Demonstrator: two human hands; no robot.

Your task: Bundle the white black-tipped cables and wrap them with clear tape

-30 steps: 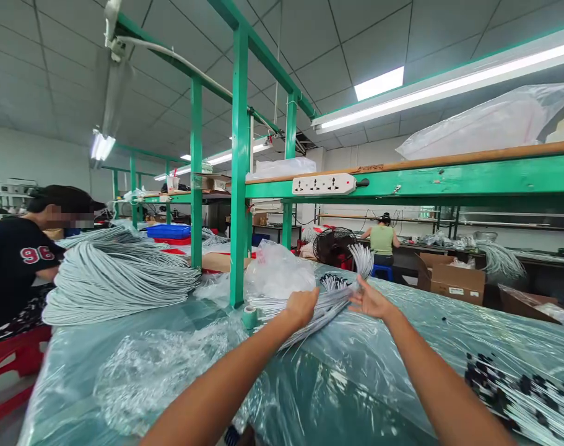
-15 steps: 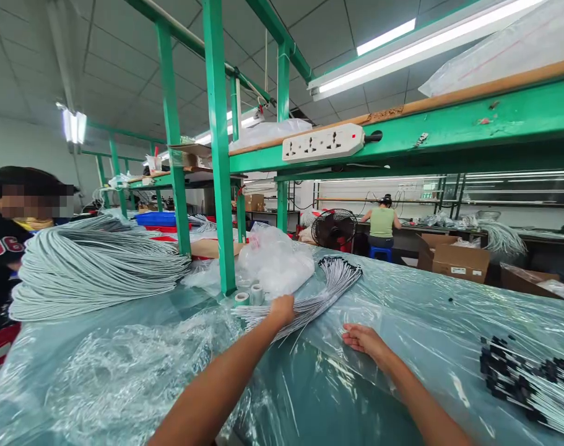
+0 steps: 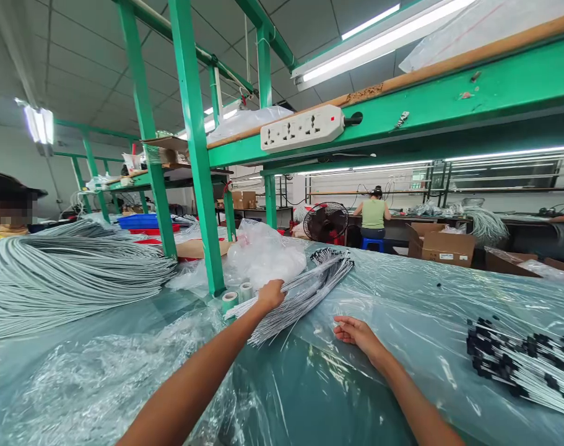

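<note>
My left hand point(image 3: 269, 294) is closed around a bundle of thin grey cables point(image 3: 304, 290) with black ends, which lies on the plastic-covered bench point(image 3: 337, 396) and fans toward the far right. My right hand point(image 3: 356, 333) rests flat on the plastic sheet just right of the bundle, fingers stretched out and holding nothing. A crumpled clear plastic bag point(image 3: 263, 254) sits right behind the bundle.
A big heap of grey cables point(image 3: 68, 272) fills the left. More cables with black plugs point(image 3: 523, 362) lie at the right. Two tape rolls point(image 3: 238, 296) stand by a green post point(image 3: 200, 148). A power strip point(image 3: 303, 127) hangs overhead. A person point(image 3: 5, 204) sits at left, another point(image 3: 373, 214) far back.
My right hand came off the cable ends and dropped flat onto the plastic sheet. My left hand kept its hold as the bundle settled lower on the bench. The view shifted right.
</note>
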